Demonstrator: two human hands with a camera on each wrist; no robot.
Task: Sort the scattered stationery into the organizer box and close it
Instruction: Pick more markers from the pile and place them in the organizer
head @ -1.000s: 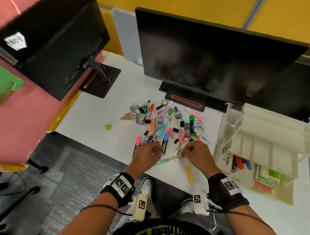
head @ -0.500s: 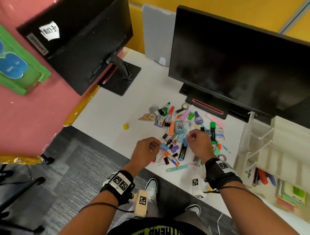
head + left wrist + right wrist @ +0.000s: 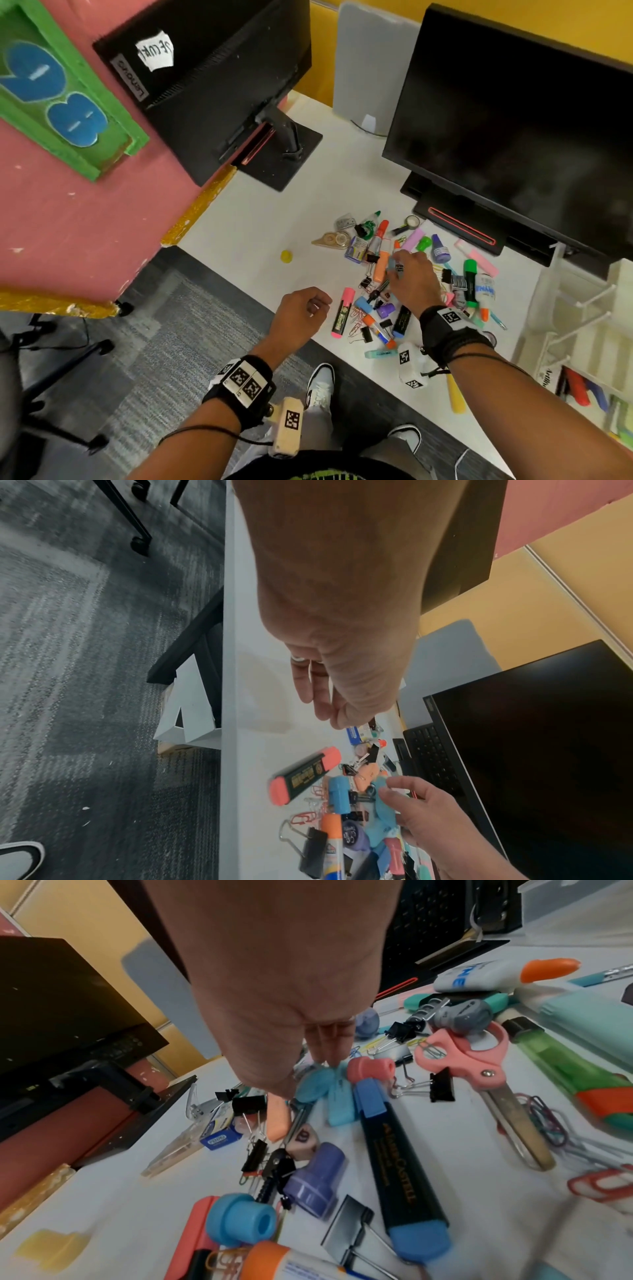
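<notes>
Head view shows our right hand (image 3: 412, 279) reaching into the thick of the stationery pile (image 3: 404, 291) on the white desk (image 3: 260, 226), fingers curled down on a light blue piece (image 3: 337, 1096) that looks like a correction-tape case. From the right wrist view the fingertips (image 3: 327, 1049) touch its top edge, but we cannot tell whether the grip is closed yet. Our left hand (image 3: 301, 313) hovers loosely curled and holds nothing, just beside the pink highlighter (image 3: 342, 313).

To do this well, we judge we should pinch the blue piece by its sides and lift straight up, since binder clips (image 3: 433, 1087) and the blue highlighter (image 3: 397, 1172) lie against it and could drag along.

The organizer box (image 3: 582, 329) stands open at the right end of the desk, well apart from the pile, some markers already in its lower tray. The path there passes over the scissors (image 3: 479, 1064) and glue bottle (image 3: 484, 291), so we should carry high. The near desk edge runs close under the pile; loose clips could slide off. The monitor base (image 3: 459, 219) hems in the far side.
</notes>
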